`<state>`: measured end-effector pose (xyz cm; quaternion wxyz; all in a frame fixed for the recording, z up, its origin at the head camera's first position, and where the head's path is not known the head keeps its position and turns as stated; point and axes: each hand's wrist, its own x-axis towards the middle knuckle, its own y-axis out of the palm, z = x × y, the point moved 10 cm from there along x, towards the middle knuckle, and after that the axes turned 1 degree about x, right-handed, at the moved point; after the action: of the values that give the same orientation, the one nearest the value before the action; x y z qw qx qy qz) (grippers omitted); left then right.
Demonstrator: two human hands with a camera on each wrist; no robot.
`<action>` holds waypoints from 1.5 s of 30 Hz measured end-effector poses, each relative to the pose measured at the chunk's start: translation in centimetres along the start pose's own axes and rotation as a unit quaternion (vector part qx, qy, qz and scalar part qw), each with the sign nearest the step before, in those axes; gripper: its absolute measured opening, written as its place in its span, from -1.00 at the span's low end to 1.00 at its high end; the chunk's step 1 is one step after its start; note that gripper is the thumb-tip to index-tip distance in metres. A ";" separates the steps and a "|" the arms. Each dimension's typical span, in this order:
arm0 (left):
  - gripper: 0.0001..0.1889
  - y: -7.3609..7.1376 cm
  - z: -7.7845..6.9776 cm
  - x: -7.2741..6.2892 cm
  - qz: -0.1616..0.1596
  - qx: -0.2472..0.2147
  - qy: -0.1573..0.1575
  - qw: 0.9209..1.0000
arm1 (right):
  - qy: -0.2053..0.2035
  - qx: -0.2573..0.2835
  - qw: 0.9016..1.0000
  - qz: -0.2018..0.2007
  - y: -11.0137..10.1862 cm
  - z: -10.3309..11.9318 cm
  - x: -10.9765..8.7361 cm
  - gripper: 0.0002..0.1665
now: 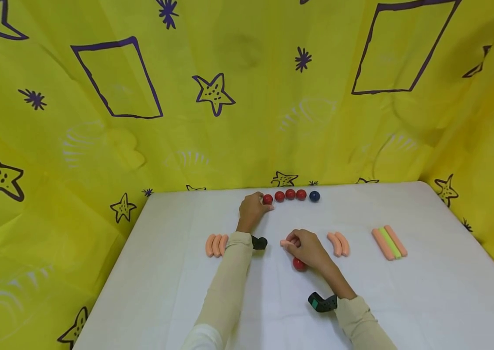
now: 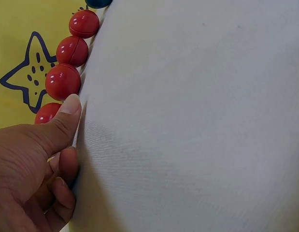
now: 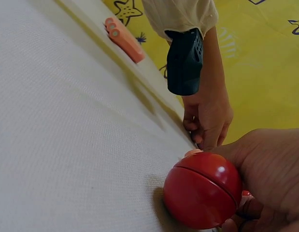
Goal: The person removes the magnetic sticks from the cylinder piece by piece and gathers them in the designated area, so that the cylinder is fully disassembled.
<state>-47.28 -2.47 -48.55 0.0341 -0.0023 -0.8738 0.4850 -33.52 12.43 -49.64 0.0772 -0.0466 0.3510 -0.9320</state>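
Note:
At the back of the table, my left hand (image 1: 252,210) holds the leftmost red ball (image 1: 267,199) of a row between thumb and fingers. In the left wrist view the left thumb (image 2: 67,116) partly covers that ball (image 2: 46,113). Nearer the front, my right hand (image 1: 309,248) pinches a pink sausage-shaped piece (image 1: 285,242) just above the table. Another red ball (image 1: 299,264) lies under the right hand. It looms large in the right wrist view, where this ball (image 3: 202,191) hides most of the pink piece (image 3: 193,152).
Right of the held ball the row continues with red balls (image 1: 290,194) and a dark blue ball (image 1: 314,196). Curved pink pieces lie left (image 1: 216,245) and right (image 1: 338,244). Farther right sit two straight pink sticks (image 1: 383,244) flanking a green stick (image 1: 390,242). Yellow cloth (image 1: 247,136) backs the table.

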 end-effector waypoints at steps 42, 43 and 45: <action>-0.68 0.4 -1.6 -11.7 0.198 -0.106 0.086 0.971 | 0.056 0.033 0.993 -0.099 -2.8 -1.6 -0.3 -0.73; -0.68 0.5 -1.7 -11.8 0.198 -0.108 0.088 0.970 | 0.061 0.042 0.993 -0.094 -2.7 -1.7 -0.3 -0.73; -0.68 0.5 -2.0 -12.1 0.197 -0.109 0.095 0.970 | 0.069 0.056 0.992 -0.089 -2.7 -1.9 -0.3 -0.75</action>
<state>-35.10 -0.94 -48.59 0.0206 -0.2239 -0.8965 0.3817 -33.75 15.70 -49.31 -0.0277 -0.0085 0.2971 -0.9544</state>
